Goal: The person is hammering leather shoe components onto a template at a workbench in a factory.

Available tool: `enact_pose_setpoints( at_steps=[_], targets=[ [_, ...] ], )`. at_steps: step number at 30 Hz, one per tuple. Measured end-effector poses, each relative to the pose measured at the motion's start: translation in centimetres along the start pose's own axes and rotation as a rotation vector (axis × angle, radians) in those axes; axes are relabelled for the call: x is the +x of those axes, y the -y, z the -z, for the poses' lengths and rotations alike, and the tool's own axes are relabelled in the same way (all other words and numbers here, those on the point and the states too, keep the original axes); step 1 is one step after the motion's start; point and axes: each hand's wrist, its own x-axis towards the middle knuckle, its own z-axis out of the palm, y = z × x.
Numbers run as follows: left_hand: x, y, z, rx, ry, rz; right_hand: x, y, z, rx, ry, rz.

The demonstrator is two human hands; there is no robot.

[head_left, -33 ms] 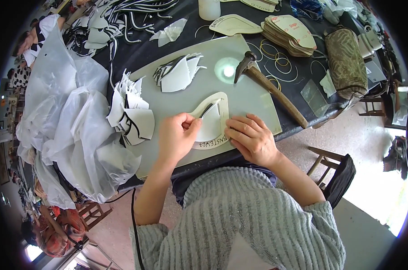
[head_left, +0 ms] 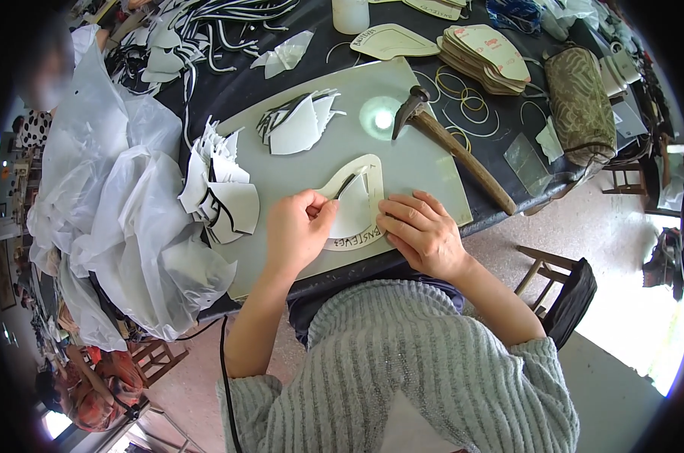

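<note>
With one white piece under the cream template (head_left: 361, 198), the left hand (head_left: 295, 230) pinches a thin tool (head_left: 345, 186), the right hand (head_left: 421, 230) presses flat, and a cut pile (head_left: 219, 192) sits beside.

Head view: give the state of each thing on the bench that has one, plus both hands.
Left hand: pinching a thin tool.
Right hand: flat, pressing the template.
Template: lying flat on the mat.
White piece: under the template.
Hammer: lying down, untouched.
Plastic bag: crumpled, open.
</note>
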Motion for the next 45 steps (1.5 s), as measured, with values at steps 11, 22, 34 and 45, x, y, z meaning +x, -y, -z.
enact_pose_setpoints(
  at_steps=[11, 22, 34, 45],
  targets=[
    [0.3, 0.5, 0.3, 0.045, 0.021, -0.047, -0.3, -0.2, -0.4, 0.049, 0.023, -0.031],
    [0.4, 0.8, 0.5, -0.233, 0.1, 0.053, -0.1, 0.0, -0.4, 0.004, -0.006, -0.027],
    [-0.3, 0.3, -1.0, 0.122, -0.089, -0.117, -0.2, 0.1, -0.3, -0.039, 0.043, -0.027],
    [-0.3, 0.5, 1.3, 0.226, -0.008, -0.105, 0.8, 1.7, 0.4, -0.167, 0.213, -0.054]
  ],
)
